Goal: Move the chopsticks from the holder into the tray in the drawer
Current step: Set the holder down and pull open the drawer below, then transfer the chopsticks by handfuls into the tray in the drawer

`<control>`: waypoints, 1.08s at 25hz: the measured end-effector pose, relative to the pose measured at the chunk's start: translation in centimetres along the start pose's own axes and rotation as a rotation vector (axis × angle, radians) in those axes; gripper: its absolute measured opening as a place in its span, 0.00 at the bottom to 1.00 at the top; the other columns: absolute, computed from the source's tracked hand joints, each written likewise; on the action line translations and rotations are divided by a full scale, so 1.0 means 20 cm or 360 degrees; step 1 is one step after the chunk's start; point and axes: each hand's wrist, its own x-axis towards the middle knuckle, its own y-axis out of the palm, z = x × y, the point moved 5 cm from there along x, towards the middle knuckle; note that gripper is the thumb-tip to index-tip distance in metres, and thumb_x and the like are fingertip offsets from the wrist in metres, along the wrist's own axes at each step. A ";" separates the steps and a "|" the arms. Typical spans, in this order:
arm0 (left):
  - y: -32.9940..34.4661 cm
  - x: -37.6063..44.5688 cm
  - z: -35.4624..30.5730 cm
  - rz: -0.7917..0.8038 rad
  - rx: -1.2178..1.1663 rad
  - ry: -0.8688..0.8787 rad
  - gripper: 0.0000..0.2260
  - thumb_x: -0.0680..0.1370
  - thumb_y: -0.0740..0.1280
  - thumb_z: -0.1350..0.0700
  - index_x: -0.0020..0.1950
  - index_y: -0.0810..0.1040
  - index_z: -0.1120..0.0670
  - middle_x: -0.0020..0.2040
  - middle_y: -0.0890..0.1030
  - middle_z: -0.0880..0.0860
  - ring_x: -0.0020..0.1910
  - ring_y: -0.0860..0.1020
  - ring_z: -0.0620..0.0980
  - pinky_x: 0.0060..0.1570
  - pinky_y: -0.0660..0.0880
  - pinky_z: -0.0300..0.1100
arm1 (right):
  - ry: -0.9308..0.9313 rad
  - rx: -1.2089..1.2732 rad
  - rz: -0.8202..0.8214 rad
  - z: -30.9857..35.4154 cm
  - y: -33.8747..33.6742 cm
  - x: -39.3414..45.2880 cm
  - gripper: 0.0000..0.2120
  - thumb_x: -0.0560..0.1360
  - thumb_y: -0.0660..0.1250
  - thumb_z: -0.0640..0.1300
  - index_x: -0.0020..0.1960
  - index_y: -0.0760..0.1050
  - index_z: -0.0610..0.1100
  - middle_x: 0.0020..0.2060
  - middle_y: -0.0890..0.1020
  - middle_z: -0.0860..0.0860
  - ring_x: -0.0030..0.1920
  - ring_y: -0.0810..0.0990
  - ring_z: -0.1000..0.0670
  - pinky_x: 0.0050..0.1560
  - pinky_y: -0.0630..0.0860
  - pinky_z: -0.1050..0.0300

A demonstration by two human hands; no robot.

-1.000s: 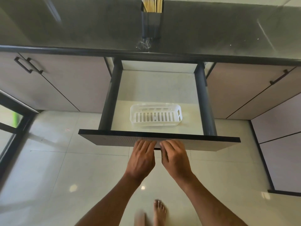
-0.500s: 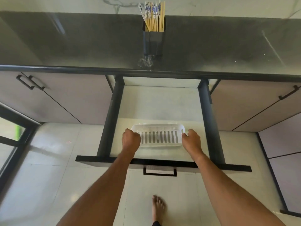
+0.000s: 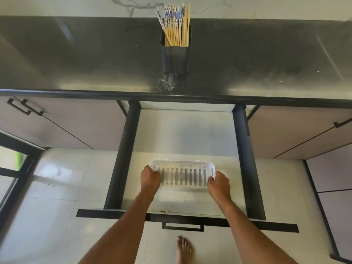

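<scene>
Half a second before, my two hands were just reaching the ends of the tray; a second before, both were pulling the drawer front. When I checked this moment, my left hand (image 3: 150, 178) was closed around the left end of the tray (image 3: 182, 176), fingers curled over its rim, and my right hand (image 3: 219, 184) was closed on the right end the same way. The tray sat a little nearer the drawer's front than it did before, and the view had tipped up, so more of the wall behind the tabletop (image 3: 76, 60) showed.

Counting: one white slotted tray, lying in the near half of the one open drawer (image 3: 186, 134); one dark holder (image 3: 175, 58) standing upright on the tabletop, well back from its edge; one black handle (image 3: 182, 226) on the drawer front; one bare foot (image 3: 183, 248) on the floor below. The chopsticks (image 3: 176, 25) all stood in the holder, none in the tray. I could not count them for sure, as they overlapped; perhaps a dozen or more, several with blue-and-white patterned tops.

I read no brand, label or writing anywhere.
</scene>
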 end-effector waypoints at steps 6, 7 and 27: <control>0.00 0.00 0.00 -0.0032 0.0082 0.0092 0.05 0.84 0.62 0.53 0.55 0.73 0.54 0.52 0.80 0.55 0.40 0.79 0.47 0.34 0.73 0.30 | -0.0054 0.0004 -0.0024 0.01 -0.01 -0.02 0.14 0.83 0.64 0.45 0.64 0.75 0.37 0.57 0.83 0.42 0.46 0.80 0.50 0.35 0.67 0.73; 0.00 0.00 -0.01 -0.0037 0.0110 0.0086 0.06 0.84 0.62 0.54 0.58 0.74 0.55 0.55 0.80 0.57 0.43 0.80 0.48 0.37 0.75 0.32 | -0.0075 -0.0017 -0.0067 0.02 -0.02 -0.03 0.15 0.83 0.64 0.46 0.63 0.76 0.37 0.56 0.84 0.42 0.46 0.79 0.50 0.36 0.66 0.73; -0.49 0.52 -1.98 -0.0199 -0.0199 0.0945 0.13 0.82 0.58 0.61 0.62 0.74 0.66 0.59 0.79 0.65 0.57 0.79 0.62 0.51 0.78 0.53 | -0.1008 0.0329 -0.0715 2.19 -0.71 0.44 0.07 0.78 0.70 0.35 0.54 0.83 0.39 0.43 0.84 0.51 0.37 0.77 0.63 0.35 0.70 0.81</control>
